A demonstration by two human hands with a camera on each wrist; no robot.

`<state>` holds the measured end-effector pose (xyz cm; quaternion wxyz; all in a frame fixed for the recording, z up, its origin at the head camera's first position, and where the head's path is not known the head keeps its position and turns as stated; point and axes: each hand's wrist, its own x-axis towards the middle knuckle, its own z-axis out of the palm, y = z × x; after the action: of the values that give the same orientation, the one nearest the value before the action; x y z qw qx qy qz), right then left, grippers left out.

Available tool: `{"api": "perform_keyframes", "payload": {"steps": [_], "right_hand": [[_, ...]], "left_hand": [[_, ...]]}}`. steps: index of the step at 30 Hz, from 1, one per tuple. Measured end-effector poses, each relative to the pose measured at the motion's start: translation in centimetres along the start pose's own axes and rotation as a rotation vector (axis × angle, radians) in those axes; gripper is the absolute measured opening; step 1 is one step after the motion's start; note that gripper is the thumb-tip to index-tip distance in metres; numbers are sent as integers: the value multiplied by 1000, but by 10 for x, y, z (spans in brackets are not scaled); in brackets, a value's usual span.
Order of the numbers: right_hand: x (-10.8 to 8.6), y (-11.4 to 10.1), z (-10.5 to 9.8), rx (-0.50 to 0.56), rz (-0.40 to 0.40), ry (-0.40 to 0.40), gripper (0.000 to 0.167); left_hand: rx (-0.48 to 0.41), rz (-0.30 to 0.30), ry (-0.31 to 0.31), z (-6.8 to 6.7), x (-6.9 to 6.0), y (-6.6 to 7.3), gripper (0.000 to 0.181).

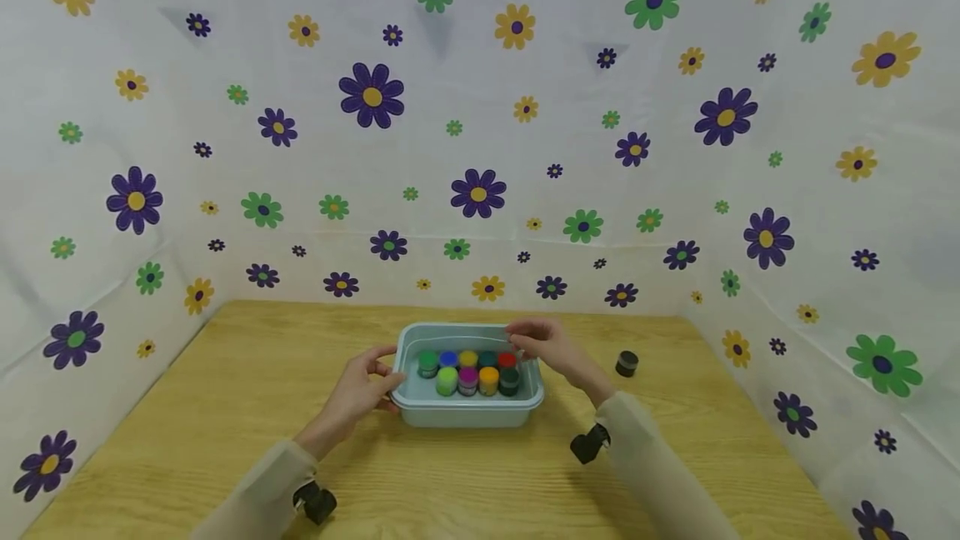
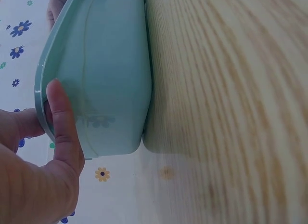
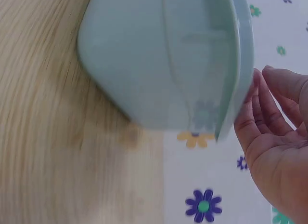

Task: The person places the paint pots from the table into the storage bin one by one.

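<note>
A pale blue-green plastic tub [image 1: 465,417] stands on the table with several small paint jars inside, among them a red jar [image 1: 507,359], a purple jar [image 1: 468,379] and a light green jar [image 1: 447,381]. My left hand [image 1: 365,386] grips the tub's left rim, one finger against the outer wall in the left wrist view. At the back right corner, my right hand [image 1: 551,348] reaches over the rim, thumb and forefinger tips close together. In the right wrist view the rim partly covers that hand's fingers [image 3: 246,125], so whether they hold anything is hidden.
One dark-lidded jar [image 1: 627,363] stands alone on the wooden table [image 1: 300,357], right of the tub and beyond my right forearm. White flower-printed sheets [image 1: 435,148] rise behind the table and along both sides. A small black device [image 1: 590,443] sits at each wrist.
</note>
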<state>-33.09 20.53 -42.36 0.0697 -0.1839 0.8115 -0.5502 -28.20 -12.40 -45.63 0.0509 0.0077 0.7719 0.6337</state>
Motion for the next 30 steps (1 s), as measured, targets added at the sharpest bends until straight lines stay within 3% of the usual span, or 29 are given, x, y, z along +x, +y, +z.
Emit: {"api": "perform_keyframes", "payload": {"steps": [5, 13, 23, 30], "right_hand": [[-8, 9, -17, -1, 34, 67, 32], [-24, 23, -39, -7, 48, 40, 38], [-42, 35, -71, -73, 41, 93, 40], [-54, 44, -84, -139, 107, 150, 40]], "left_hand": [[-4, 11, -3, -1, 3, 1, 52], [-7, 2, -4, -1, -1, -1, 53], [6, 23, -18, -2, -3, 8, 54], [1, 16, -19, -2, 0, 0, 53]]}}
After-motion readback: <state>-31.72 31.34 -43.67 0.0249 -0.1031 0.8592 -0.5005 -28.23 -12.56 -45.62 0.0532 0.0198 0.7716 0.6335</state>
